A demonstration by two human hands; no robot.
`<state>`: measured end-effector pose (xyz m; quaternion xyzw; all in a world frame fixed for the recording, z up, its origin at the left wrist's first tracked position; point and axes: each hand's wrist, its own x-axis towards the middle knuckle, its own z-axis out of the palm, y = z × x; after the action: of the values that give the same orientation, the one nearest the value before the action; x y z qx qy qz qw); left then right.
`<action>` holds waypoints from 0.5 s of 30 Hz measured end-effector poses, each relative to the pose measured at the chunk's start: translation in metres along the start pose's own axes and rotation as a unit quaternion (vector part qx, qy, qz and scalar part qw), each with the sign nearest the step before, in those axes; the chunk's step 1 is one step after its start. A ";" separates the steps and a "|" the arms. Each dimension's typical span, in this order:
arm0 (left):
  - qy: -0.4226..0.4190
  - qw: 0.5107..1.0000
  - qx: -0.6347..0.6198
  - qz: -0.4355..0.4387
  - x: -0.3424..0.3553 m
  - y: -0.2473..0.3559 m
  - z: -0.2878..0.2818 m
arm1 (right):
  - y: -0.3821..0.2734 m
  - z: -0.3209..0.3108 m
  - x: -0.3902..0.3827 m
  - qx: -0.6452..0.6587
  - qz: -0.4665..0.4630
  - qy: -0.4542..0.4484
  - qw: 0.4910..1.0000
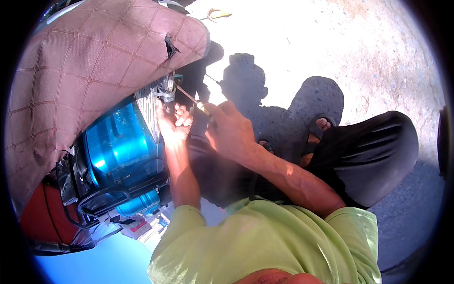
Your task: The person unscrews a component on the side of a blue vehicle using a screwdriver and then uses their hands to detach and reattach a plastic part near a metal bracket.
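My left hand is curled, palm up, just under a metal fitting with clamps; what its fingers hold is hard to make out. My right hand grips the light handle of a screwdriver, whose thin shaft angles up-left to the fitting. Behind my left hand are pale ribbed strips or lines and a shiny blue metal tank. A pinkish quilted cover with a tear overhangs both, hiding part of the fitting's surroundings.
A black tubular frame runs below the tank, with a red panel at lower left and a smaller blue part. My sandalled foot and bent dark-clad leg rest on sunlit, rough ground crossed by shadows. A small yellowish object lies at the top.
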<state>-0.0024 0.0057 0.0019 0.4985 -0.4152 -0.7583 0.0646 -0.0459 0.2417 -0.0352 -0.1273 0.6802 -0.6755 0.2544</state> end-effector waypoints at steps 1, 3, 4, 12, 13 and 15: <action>0.000 1.000 0.001 0.000 0.000 0.000 0.000 | 0.000 0.001 0.000 0.001 -0.001 0.001 1.000; 0.005 1.000 0.001 0.001 -0.001 0.000 0.001 | 0.002 0.002 0.000 0.002 -0.002 0.003 1.000; 0.008 1.000 0.001 0.001 -0.001 0.000 0.002 | 0.002 0.003 0.000 0.001 -0.002 0.003 1.000; 0.015 1.000 0.003 -0.002 0.000 0.000 0.001 | 0.003 0.001 0.002 -0.007 0.002 0.004 1.000; 0.014 1.000 0.005 -0.001 0.000 0.000 0.000 | 0.003 0.001 0.002 -0.005 0.003 0.002 1.000; -0.015 1.000 -0.007 -0.007 0.000 0.001 -0.005 | 0.003 0.001 0.002 -0.002 0.006 -0.003 1.000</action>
<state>0.0013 0.0021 0.0014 0.4894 -0.4072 -0.7690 0.0570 -0.0463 0.2404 -0.0387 -0.1255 0.6817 -0.6722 0.2602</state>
